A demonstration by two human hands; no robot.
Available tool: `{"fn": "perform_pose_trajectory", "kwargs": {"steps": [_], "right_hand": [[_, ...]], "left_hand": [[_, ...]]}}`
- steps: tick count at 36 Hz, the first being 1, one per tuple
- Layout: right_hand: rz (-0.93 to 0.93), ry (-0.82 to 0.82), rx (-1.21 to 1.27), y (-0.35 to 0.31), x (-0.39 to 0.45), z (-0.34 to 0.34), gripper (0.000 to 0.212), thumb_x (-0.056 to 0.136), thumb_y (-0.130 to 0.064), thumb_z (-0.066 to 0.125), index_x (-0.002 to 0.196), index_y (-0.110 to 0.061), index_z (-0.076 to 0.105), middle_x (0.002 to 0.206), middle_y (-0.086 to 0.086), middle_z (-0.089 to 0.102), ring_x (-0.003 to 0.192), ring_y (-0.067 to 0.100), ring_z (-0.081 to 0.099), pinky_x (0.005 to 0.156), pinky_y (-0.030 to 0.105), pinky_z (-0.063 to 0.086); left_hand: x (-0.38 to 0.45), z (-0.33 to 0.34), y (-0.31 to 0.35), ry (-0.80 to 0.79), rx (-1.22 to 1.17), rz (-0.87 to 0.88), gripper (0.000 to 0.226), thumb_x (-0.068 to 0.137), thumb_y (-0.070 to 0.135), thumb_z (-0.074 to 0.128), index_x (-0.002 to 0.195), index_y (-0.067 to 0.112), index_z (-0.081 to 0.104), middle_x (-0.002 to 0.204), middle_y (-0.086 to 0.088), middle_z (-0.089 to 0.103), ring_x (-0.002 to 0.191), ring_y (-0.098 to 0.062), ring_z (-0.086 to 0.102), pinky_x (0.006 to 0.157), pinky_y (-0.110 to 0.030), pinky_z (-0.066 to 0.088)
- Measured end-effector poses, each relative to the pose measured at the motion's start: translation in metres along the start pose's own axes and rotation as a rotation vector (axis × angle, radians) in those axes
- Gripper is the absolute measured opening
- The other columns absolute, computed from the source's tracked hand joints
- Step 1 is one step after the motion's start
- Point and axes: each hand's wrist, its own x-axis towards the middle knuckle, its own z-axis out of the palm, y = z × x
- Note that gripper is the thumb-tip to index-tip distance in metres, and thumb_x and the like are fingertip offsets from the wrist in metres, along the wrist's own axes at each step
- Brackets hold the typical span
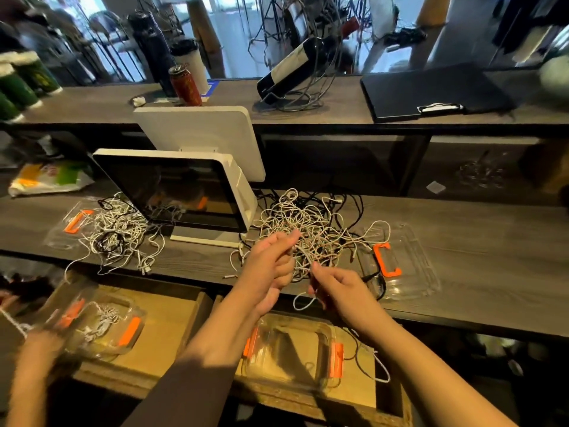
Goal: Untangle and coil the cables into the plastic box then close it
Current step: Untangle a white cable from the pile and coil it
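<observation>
A tangle of white and black cables (311, 229) lies on the dark wooden counter, right of a white screen. My left hand (271, 260) grips white strands at the pile's front edge, fingers curled round them. My right hand (335, 288) pinches a white cable whose loop (303, 303) hangs over the counter's edge. Below my arms a clear plastic box (292, 374) with orange clips sits open in a drawer, with a white and a black cable trailing from its right side. Its clear lid (412, 272) with an orange handle lies on the counter to the right.
A second cable tangle (117, 232) and another clear lid (61, 229) lie left of the white screen (184, 192). Another person's hand (40, 340) works at a second clear box (101, 325) in the left drawer. On the upper shelf stand a bottle in a wire holder (295, 69), a can and a black clipboard.
</observation>
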Motion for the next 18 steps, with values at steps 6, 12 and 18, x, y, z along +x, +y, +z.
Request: {"fn": "perform_pose_trajectory", "kwargs": {"steps": [6,12,18], "right_hand": [[0.039,-0.039,0.14,0.003,-0.014,0.006,0.04,0.105,-0.029,0.04,0.074,-0.012,0.059,0.049,-0.001,0.041,0.045,0.016,0.032,0.042,0.022,0.026],[0.017,-0.017,0.165,-0.002,-0.02,0.002,0.039,0.105,-0.029,0.041,0.073,-0.014,0.056,0.05,0.001,0.04,0.041,0.012,0.03,0.04,0.021,0.025],[0.091,-0.028,-0.013,-0.009,-0.023,-0.002,0.054,0.102,-0.045,0.042,0.071,-0.006,0.064,0.054,0.009,0.045,0.039,0.014,0.036,0.04,0.023,0.029]], "left_hand": [[-0.008,0.001,-0.004,-0.071,-0.003,-0.062,0.018,0.089,0.031,0.065,0.085,0.016,0.057,0.054,0.008,0.029,0.038,-0.001,0.023,0.032,-0.013,0.014],[-0.025,0.009,-0.005,-0.271,0.155,-0.187,0.042,0.099,0.049,0.047,0.124,0.024,0.07,0.063,0.005,0.033,0.044,-0.002,0.022,0.04,-0.018,0.011],[-0.025,0.01,-0.008,-0.193,0.145,-0.115,0.049,0.102,0.051,0.039,0.128,0.021,0.068,0.073,0.003,0.043,0.055,-0.005,0.032,0.042,-0.018,0.019]]}}
